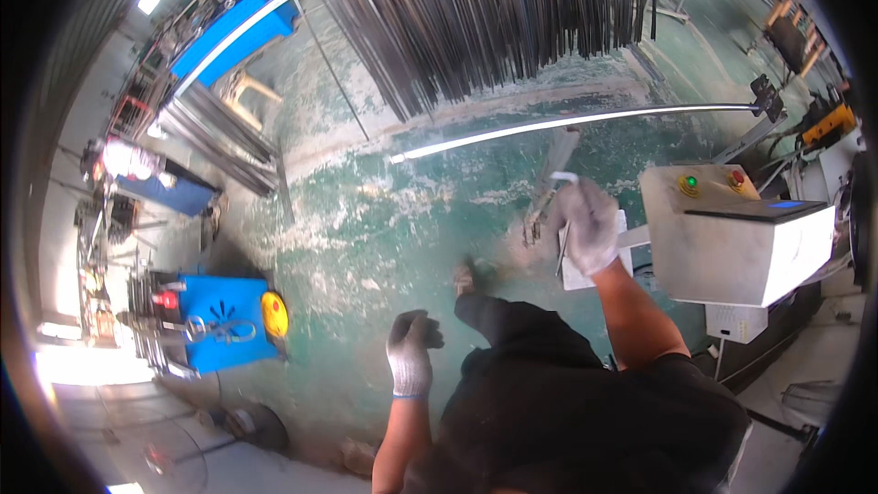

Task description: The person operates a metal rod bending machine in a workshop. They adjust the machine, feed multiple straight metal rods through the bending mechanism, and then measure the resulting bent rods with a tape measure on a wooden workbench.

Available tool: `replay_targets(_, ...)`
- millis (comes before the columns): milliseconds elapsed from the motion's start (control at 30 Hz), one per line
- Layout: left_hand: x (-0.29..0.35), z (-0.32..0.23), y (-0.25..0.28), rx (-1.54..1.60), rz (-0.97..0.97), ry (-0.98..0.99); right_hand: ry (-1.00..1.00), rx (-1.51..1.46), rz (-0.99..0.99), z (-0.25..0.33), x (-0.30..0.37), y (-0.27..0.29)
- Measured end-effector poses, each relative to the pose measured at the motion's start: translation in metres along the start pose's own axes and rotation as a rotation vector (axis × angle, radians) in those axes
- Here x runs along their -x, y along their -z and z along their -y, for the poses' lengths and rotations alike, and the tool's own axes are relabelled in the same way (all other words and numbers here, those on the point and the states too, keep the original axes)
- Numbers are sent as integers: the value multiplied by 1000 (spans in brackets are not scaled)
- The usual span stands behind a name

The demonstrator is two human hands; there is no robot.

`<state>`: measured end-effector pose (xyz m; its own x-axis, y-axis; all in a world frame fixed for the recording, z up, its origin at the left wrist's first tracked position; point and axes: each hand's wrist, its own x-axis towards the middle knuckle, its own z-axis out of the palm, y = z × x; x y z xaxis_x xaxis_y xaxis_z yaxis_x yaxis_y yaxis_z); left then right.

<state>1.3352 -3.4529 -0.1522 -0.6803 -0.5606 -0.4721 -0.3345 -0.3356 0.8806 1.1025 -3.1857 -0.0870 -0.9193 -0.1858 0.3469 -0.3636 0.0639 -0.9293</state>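
My left hand [412,352], in a white work glove with dark fingers, hangs low in front of my body. Its fingers are loosely bent and apart, with nothing seen between them. My right hand [588,227], gloved in white, is stretched forward beside the control box and smeared by motion. A small pale bent piece [565,177] shows at its fingertips; I cannot tell whether the hand grips it. Beyond that hand a long shiny metal tube [576,119] runs level across the view, its right end at a dark clamp [766,99].
A pale control box [732,233] with a green lit button and a red button stands to the right. Many dark strips [494,18] hang from a rack at the back. At left are a blue cart [224,320] with a yellow wheel and a blue bench [233,32].
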Motion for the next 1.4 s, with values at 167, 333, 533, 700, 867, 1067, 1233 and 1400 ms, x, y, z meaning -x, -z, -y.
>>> replay_targets(167,-99,-34,57,-174,3,31,-146,188,-369,-36,-123,-65)
replay_targets(333,-187,-80,110,-174,44,17,120,912,-422,-83,-164,-109)
replay_targets(533,-332,-107,123,-222,94,177,-174,989,-452,-61,-167,-126)
replay_targets(700,-508,-97,85,-778,759,-434,-218,1008,-703,-60,-169,-145)
replay_targets(867,-563,-219,-40,-646,926,9,-235,955,-1001,-70,-156,-174)
replay_targets(1067,-615,-265,-160,-722,1136,-13,-436,863,-1023,-57,-163,-196)
replay_targets(1233,-594,-228,-245,-840,1359,90,-537,753,-1067,-41,-177,-199)
replay_targets(1400,-559,-236,-321,-1084,1948,-406,-678,840,-1076,-46,-183,-201)
